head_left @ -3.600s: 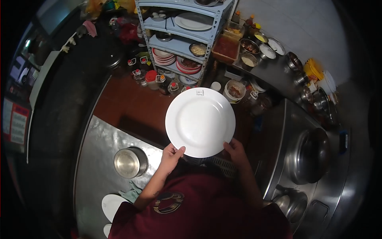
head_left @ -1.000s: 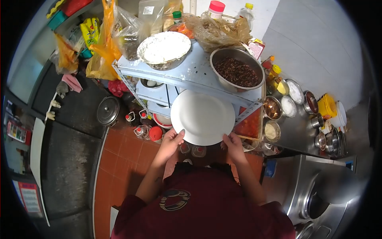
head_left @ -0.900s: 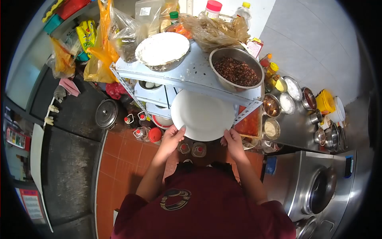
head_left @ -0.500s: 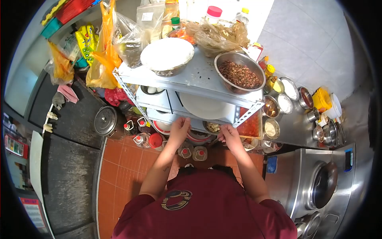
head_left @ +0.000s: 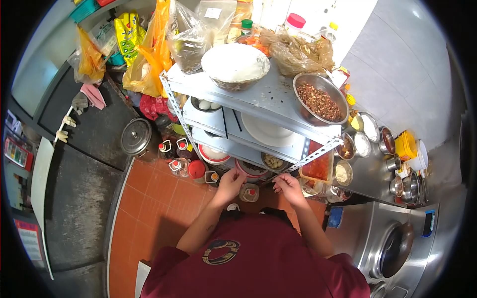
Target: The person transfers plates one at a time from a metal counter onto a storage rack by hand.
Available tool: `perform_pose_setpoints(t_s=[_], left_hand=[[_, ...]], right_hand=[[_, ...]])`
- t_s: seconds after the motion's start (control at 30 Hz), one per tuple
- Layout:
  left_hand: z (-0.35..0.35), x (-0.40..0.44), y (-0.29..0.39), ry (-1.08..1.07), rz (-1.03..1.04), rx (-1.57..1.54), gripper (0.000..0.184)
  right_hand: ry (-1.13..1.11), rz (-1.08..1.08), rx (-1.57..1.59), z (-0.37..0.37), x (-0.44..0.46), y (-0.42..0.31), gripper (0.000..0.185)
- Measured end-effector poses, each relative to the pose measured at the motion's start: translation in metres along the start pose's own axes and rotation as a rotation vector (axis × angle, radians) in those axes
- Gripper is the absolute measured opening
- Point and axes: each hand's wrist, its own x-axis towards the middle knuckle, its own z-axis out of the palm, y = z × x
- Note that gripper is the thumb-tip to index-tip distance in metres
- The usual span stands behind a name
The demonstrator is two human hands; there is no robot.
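- On the second shelf down, right of middle, the white plate (head_left: 268, 131) is seen lying flat, its far edge covered by the top board of the rack (head_left: 263, 102).
- Just left of it, two dark sticks (head_left: 225, 124) are spotted, and beyond them a bowl of eggs (head_left: 205, 105) is tucked into the corner.
- Near side now: the left hand (head_left: 232, 183) is held in front of the rack, fingers loosely bent, nothing gripped, the plate well clear of it.
- To its right, the right hand (head_left: 289, 189) is held with fingers half curled, nothing grasped there either; by it, a bowl of pale pieces (head_left: 273, 161) is set on the lower shelf.
- Between the hands, lower down, a red-capped bottle (head_left: 249, 192) is stood on the tiled floor (head_left: 151, 193).
- Up top, a bowl of white powder (head_left: 236, 64) is placed left, a metal bowl of reddish bits (head_left: 322, 103) right.
- Out right, a tub of red contents (head_left: 318, 166) is parked beside the rack; nearer, a dark wok (head_left: 398, 249) is seated on the stove.
- Far left, a lidded pot (head_left: 136, 136) is glimpsed.
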Motion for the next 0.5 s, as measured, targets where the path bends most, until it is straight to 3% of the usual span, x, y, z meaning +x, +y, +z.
perform_pose_setpoints(t_s=[0.5], left_hand=[[0.027,-0.047,-0.029,0.143,-0.004,-0.094,0.022]], right_hand=[[-0.156,-0.042,-0.013,-0.025,-0.016,-0.001,0.017]])
